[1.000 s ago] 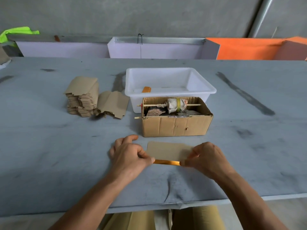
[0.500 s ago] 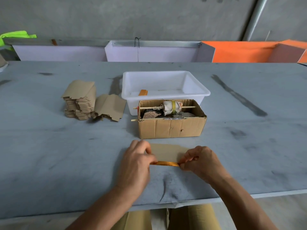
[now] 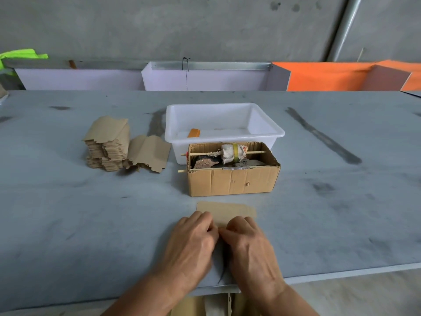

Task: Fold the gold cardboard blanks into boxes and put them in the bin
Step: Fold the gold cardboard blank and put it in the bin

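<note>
Blank lies flat on table, long axis L-R, near edge under both hands; L hand & R hand pinch it at centre; bin straight ahead, beyond brown box.

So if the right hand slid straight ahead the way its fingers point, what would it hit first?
Past the blank it presses, the right hand would likely meet the brown cardboard box first; the white bin sits behind it.

Both forearms reaching forward from the lower edge, converging. Left hand and right hand side by side, backs up, knuckles nearly touching, fingers curled down and forward; fingertips hidden beneath the hands.
</note>
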